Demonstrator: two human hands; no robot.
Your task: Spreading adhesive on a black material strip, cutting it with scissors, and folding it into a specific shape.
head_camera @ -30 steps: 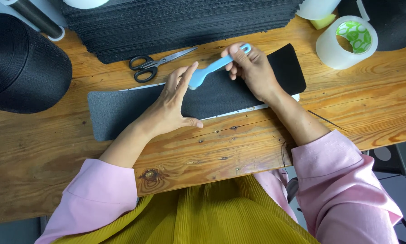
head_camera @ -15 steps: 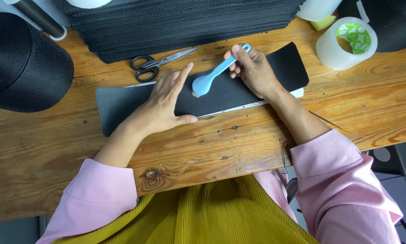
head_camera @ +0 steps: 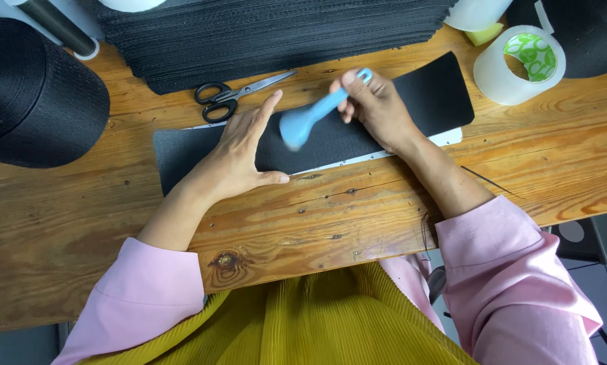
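Observation:
A long black strip of rough sheet (head_camera: 425,94) lies across the wooden table (head_camera: 357,223), over a thin white strip whose edge shows below it. My left hand (head_camera: 239,152) lies flat on the strip's left part, fingers together and thumb out. My right hand (head_camera: 378,105) grips the handle of a light blue tool (head_camera: 310,118). Its wide, blurred end hangs just above the strip, close to my left fingertips.
Black-handled scissors (head_camera: 229,94) lie just behind the strip. A tall stack of black sheets (head_camera: 283,34) fills the back. A big black roll (head_camera: 33,94) stands at the left, a roll of clear tape (head_camera: 516,64) at the right.
The blue tool's wide end has swung down and toward me over the strip. My left hand has shifted slightly right along the strip.

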